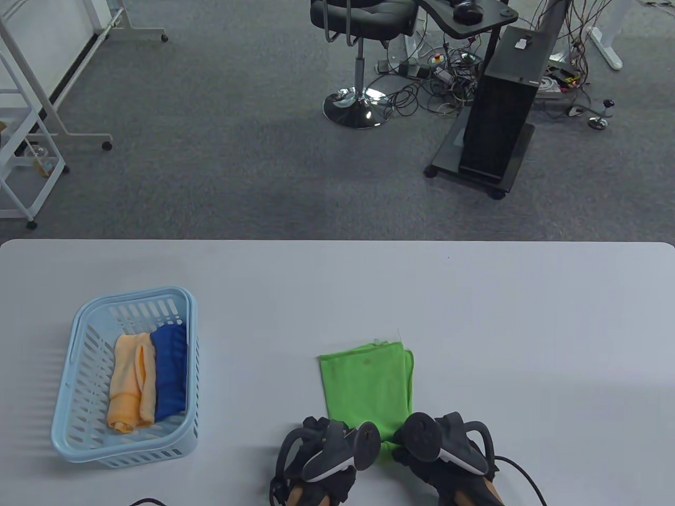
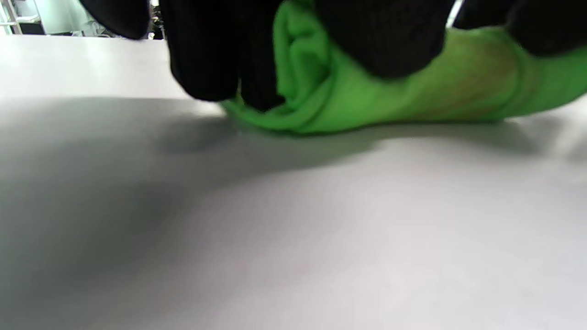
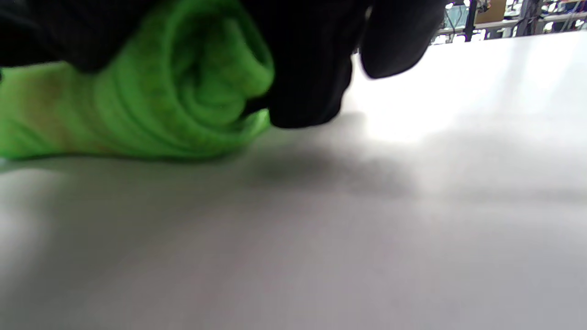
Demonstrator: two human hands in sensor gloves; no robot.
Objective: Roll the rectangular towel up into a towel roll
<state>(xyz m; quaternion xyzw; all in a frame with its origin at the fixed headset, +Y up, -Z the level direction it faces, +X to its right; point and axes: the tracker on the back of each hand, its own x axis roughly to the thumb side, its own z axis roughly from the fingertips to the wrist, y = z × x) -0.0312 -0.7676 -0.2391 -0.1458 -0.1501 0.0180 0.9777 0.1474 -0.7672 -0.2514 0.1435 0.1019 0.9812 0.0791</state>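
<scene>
A folded green towel [image 1: 366,387] lies flat on the white table [image 1: 527,342], its near end rolled up under both hands. My left hand [image 1: 329,448] holds the left end of the roll [image 2: 348,105], its gloved fingers [image 2: 220,59] curled over the cloth. My right hand [image 1: 437,448] holds the right end of the roll [image 3: 183,91], where the spiral of layers shows, with the gloved fingers [image 3: 307,73] wrapped over it. The trackers on both hands hide most of the roll in the table view.
A light blue basket [image 1: 79,416] stands at the left of the table and holds an orange towel roll [image 1: 129,387] and a blue towel roll [image 1: 170,371]. Beyond the table's far edge are a chair [image 1: 364,31] and a black stand [image 1: 498,121] on the carpet.
</scene>
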